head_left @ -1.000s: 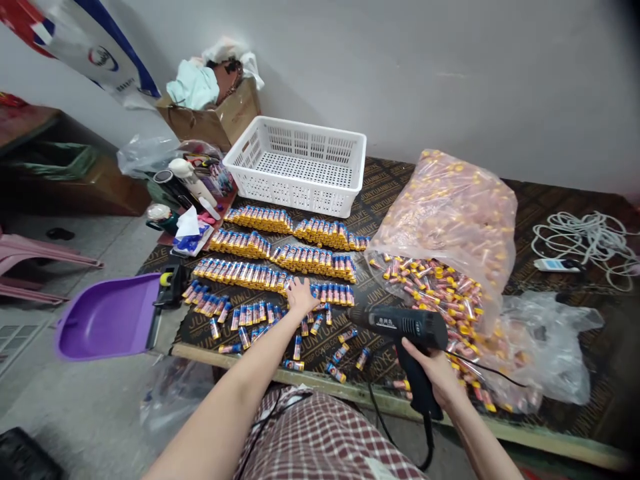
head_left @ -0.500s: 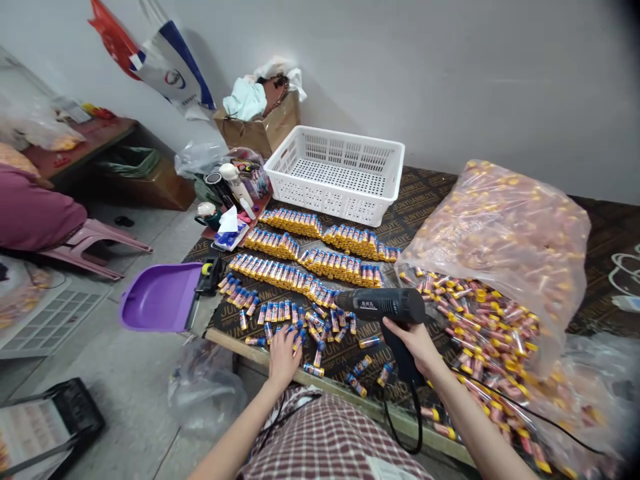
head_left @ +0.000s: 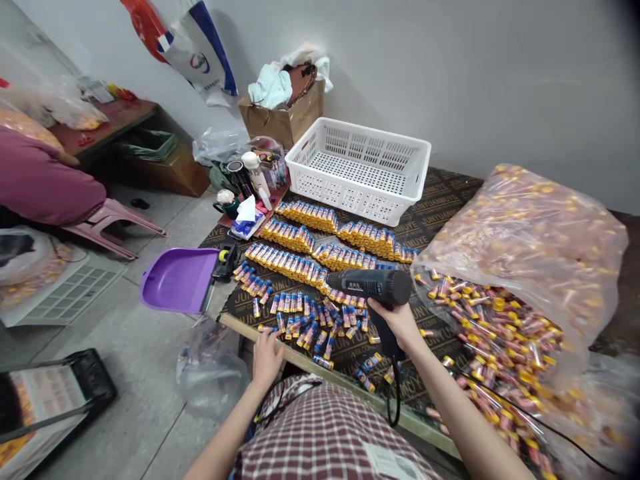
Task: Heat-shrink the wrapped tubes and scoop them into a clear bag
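Note:
My right hand (head_left: 400,325) is wrapped round the handle of a black heat gun (head_left: 370,285), its nozzle pointing left over several rows of small yellow-capped tubes (head_left: 310,263) laid on the dark table mat (head_left: 440,220). Loose tubes (head_left: 313,327) lie scattered nearer the front edge. My left hand (head_left: 265,357) rests at the table's front edge beside those loose tubes, fingers stretched forward, holding nothing. The gun's cord (head_left: 393,393) hangs down over the edge.
A white plastic basket (head_left: 360,167) stands behind the rows. A big clear bag of tubes (head_left: 525,247) spills at the right. A purple dustpan (head_left: 177,280) juts off the left edge. Bottles and clutter (head_left: 247,183), a cardboard box (head_left: 283,117), pink chair (head_left: 113,223) at left.
My left hand has pulled back from the rows to the front edge of the table. The heat gun has shifted left over the rows, and my view has swung leftwards.

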A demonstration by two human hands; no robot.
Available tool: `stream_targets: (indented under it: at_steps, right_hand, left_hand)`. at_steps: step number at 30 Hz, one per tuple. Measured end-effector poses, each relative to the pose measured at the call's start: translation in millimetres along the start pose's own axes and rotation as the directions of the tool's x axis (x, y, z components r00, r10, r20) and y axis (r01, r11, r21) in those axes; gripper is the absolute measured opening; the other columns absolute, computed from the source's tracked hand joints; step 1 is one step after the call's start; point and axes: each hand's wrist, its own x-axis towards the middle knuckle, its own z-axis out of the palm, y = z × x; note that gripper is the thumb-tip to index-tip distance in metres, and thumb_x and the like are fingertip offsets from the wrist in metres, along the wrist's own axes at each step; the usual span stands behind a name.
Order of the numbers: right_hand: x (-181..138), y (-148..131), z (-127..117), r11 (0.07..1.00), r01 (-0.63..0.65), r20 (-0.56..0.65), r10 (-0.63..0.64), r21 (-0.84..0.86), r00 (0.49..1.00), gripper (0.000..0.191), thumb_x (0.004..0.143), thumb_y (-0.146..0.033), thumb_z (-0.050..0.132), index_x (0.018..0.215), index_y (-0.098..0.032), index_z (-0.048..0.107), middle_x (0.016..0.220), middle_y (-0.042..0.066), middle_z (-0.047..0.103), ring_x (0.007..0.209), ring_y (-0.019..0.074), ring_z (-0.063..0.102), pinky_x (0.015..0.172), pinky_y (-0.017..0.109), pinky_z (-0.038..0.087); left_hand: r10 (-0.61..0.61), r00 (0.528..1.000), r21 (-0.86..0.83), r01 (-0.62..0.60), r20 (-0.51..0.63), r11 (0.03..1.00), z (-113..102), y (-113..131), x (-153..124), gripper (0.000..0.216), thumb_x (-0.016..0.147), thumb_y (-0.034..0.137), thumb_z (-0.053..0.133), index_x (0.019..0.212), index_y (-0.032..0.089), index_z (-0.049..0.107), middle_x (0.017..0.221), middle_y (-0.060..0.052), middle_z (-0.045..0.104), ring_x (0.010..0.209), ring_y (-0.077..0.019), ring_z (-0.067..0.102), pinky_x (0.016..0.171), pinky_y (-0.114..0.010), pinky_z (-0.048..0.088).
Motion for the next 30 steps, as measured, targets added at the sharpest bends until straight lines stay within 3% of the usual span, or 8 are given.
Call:
stream_targets:
  at_steps: [4,7,16,19,26,30]
  right_hand:
    - [-22,-3,-19,0.982,-0.028,0.123,0.052,-0.185,0.991,0.045,0.061,-0.041,0.075,0.097,-0.015,0.067,0.098,0.009,0.069,0.089,0.0254,0.063,0.083,0.040,0.048]
    - [-39,-2,-39,0.954,-0.029,0.145,0.075,-0.299,0.986,0.042,0.058,-0.040,0.076,0.092,-0.015,0.068,0.096,0.008,0.070,0.088,0.0263,0.063,0.085,0.042,0.047]
    - [-64,20,-95,0.934,-0.134,-0.069,0.117,-0.332,0.991,0.050,0.061,-0.044,0.072,0.100,-0.014,0.065,0.102,0.010,0.068,0.095,0.0285,0.062,0.086,0.043,0.047]
    - [-71,18,-89,0.935,-0.107,-0.021,0.106,-0.337,0.994,0.048,0.060,-0.045,0.073,0.097,-0.015,0.065,0.101,0.010,0.069,0.094,0.0284,0.062,0.084,0.042,0.048]
    - [-85,19,-38,0.942,-0.045,0.231,0.128,-0.331,0.965,0.042,0.061,-0.042,0.071,0.093,-0.016,0.068,0.099,0.009,0.069,0.092,0.0273,0.062,0.087,0.041,0.047]
    - [-72,21,-31,0.940,-0.034,0.208,0.110,-0.339,0.972,0.042,0.062,-0.041,0.071,0.094,-0.014,0.067,0.099,0.010,0.069,0.092,0.0272,0.062,0.088,0.042,0.046]
  left_hand:
    - [-0.008,1.000,-0.023,0.009,0.027,1.000,3,-1,3,0.029,0.076,0.017,0.050,0.104,0.016,0.059,0.113,-0.011,0.053,0.110,-0.0268,0.048,0.092,-0.043,0.041]
    - [0.000,0.999,-0.049,0.001,0.033,0.999,6,1,4,0.026,0.076,0.016,0.051,0.100,0.017,0.060,0.111,-0.010,0.054,0.108,-0.0257,0.049,0.093,-0.043,0.041]
    - [0.003,0.998,-0.106,0.004,0.064,0.994,11,18,-1,0.025,0.076,0.015,0.052,0.098,0.017,0.062,0.111,-0.010,0.056,0.107,-0.0247,0.050,0.092,-0.042,0.041]
    - [-0.008,0.998,-0.098,0.015,0.070,0.995,12,22,-4,0.025,0.075,0.014,0.052,0.098,0.016,0.063,0.110,-0.010,0.056,0.107,-0.0246,0.049,0.093,-0.041,0.041]
    - [-0.044,0.996,-0.096,0.050,0.072,0.994,11,15,-14,0.023,0.076,0.015,0.052,0.096,0.017,0.063,0.110,-0.009,0.057,0.105,-0.0236,0.050,0.092,-0.040,0.040]
    - [-0.070,0.996,-0.101,0.076,0.064,0.992,9,5,-20,0.021,0.076,0.015,0.052,0.094,0.019,0.063,0.108,-0.007,0.058,0.103,-0.0227,0.050,0.090,-0.039,0.041]
